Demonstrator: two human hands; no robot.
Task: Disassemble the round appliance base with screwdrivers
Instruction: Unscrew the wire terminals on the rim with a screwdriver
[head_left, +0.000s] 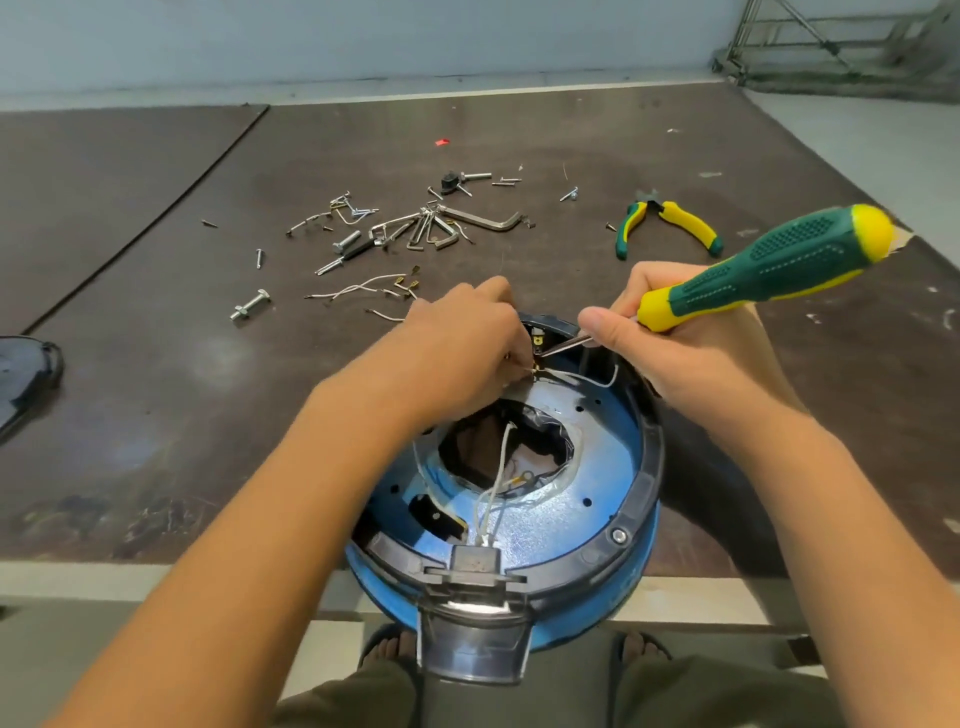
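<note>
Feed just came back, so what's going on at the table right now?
A person is working inside the opened blue round appliance base at the near edge of the table. The right hand holds a green-and-yellow screwdriver, tip at a terminal on the far inner wall. The left hand appears to pinch a white wire there. Loose screws, hex keys and pliers lie beyond.

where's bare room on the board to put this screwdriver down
Biggest bare patch: left of the base, between the bolt and the black cover. Also right of the base, nearer than the pliers, though the right arm crosses it. Crowded: beyond the base, around the hex keys, screws and loose wires.
</note>
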